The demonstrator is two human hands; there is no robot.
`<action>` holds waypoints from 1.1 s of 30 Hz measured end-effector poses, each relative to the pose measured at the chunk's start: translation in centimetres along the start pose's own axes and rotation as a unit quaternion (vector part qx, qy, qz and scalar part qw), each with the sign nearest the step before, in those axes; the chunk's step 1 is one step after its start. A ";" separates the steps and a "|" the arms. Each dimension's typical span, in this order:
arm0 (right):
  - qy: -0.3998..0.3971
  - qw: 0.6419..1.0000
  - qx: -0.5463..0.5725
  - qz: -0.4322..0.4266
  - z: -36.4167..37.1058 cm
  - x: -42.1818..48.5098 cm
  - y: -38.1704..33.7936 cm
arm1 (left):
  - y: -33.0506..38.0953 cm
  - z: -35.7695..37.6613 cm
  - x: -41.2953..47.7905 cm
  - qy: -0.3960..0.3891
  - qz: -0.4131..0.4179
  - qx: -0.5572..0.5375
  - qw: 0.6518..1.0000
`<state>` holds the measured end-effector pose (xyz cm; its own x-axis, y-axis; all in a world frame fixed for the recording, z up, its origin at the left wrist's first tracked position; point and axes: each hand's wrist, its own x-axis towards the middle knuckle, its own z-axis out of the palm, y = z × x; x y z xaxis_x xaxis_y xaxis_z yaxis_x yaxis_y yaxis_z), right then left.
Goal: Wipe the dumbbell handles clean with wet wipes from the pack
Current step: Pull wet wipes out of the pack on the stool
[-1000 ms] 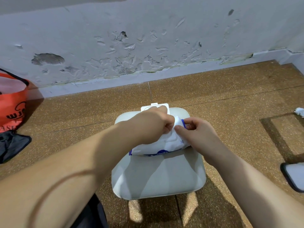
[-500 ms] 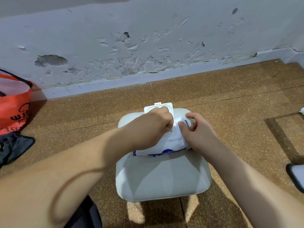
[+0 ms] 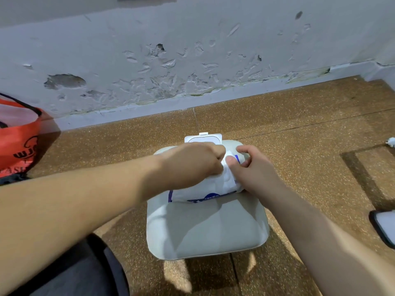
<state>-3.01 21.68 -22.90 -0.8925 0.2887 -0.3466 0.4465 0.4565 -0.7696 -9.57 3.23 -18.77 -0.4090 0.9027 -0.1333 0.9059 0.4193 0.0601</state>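
A white wet-wipe pack (image 3: 205,190) with blue print lies on a pale grey stool seat (image 3: 207,233). Its white flip lid (image 3: 204,138) stands open at the far side. My left hand (image 3: 192,165) rests on top of the pack with its fingers curled in at the opening. My right hand (image 3: 254,171) holds the pack's right end, thumb pressed on its top. What the left fingers pinch is hidden. No dumbbell is in view.
An orange bag (image 3: 18,139) stands at the left against a peeling grey wall (image 3: 192,50). A black-edged phone (image 3: 384,227) lies on the brown speckled floor at the right edge. A small white scrap (image 3: 391,142) lies further back on the right.
Both hands have stayed on the pack. My right thumb has shifted up onto the pack's top. The view has shifted slightly.
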 end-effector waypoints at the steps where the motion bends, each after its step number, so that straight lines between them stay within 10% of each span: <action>1: -0.003 1.000 -0.004 -0.001 0.0 0.0 0.0 | -0.5 -0.7 0.5 -0.014 0.003 -0.025 1.000; 18: -0.083 0.995 -0.048 -0.034 0.1 -1.6 -0.3 | -1.9 0.3 1.5 -0.121 0.192 0.147 0.963; 23: -0.067 0.977 -0.201 -0.009 0.8 -2.1 -0.9 | -2.1 0.2 -1.0 -0.038 0.216 0.104 0.970; 33: -0.037 0.998 -0.053 -0.021 2.7 -1.5 -2.1 | -1.7 1.7 -4.8 0.051 0.132 0.013 0.990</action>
<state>-2.82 18.02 -22.19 -0.9111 0.2059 -0.3570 0.4093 0.5543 -0.7247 -8.92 -2.00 -19.90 -0.1656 0.9861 -0.0156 0.9847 0.1662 0.0531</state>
